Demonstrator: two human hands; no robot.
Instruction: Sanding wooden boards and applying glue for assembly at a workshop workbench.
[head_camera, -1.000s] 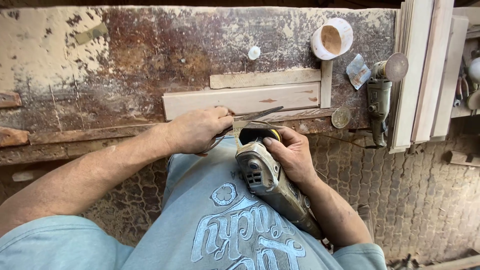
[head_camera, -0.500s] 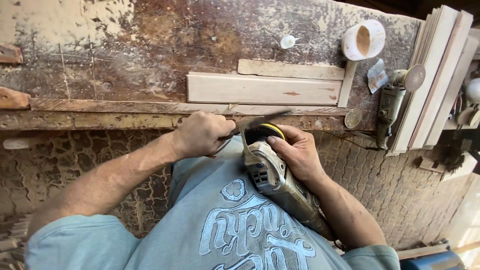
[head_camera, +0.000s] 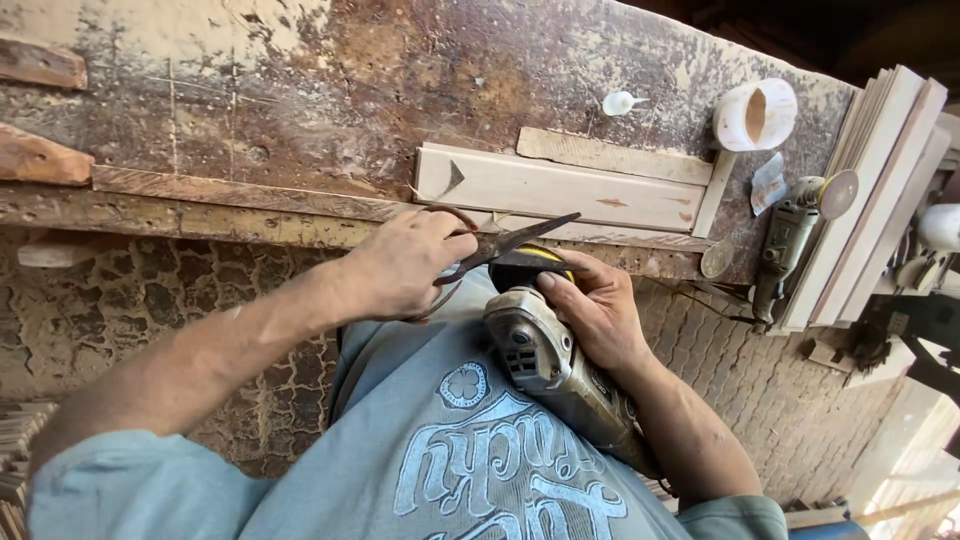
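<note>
Scissors (head_camera: 505, 245) sit in the left hand (head_camera: 405, 265), fingers curled through the loop handles, dark blades slightly parted and pointing right toward the grinder's head. Right beside them, the right hand (head_camera: 590, 310) is wrapped firmly around the front of a grey angle grinder (head_camera: 545, 355), fingers closed over its yellow-and-black guard. The grinder body lies against the person's light blue shirt (head_camera: 450, 470), its tail running down along the right forearm. The blade tips reach just above the right hand's knuckles, so tool and scissors meet at the near edge of the workbench (head_camera: 300, 90).

On that worn, stained workbench, just beyond the hands, a pale wooden board (head_camera: 560, 185) lies flat along the near edge, with a dark triangular mark at its left end. A thinner strip of wood (head_camera: 610, 155) rests touching its far side, and a short upright piece closes off its right end. Farther back sits a small white cap (head_camera: 617, 102). Toward the far right corner lies a white tub (head_camera: 755, 113), tipped on its side with its mouth showing brownish inside. At the right edge a second sander-type power tool (head_camera: 790, 235) with a round disc hangs over the bench, just beside a stack of pale planks (head_camera: 870, 190) leaning there. At the left edge, a reddish block of wood (head_camera: 40, 158) lies on the bench.
</note>
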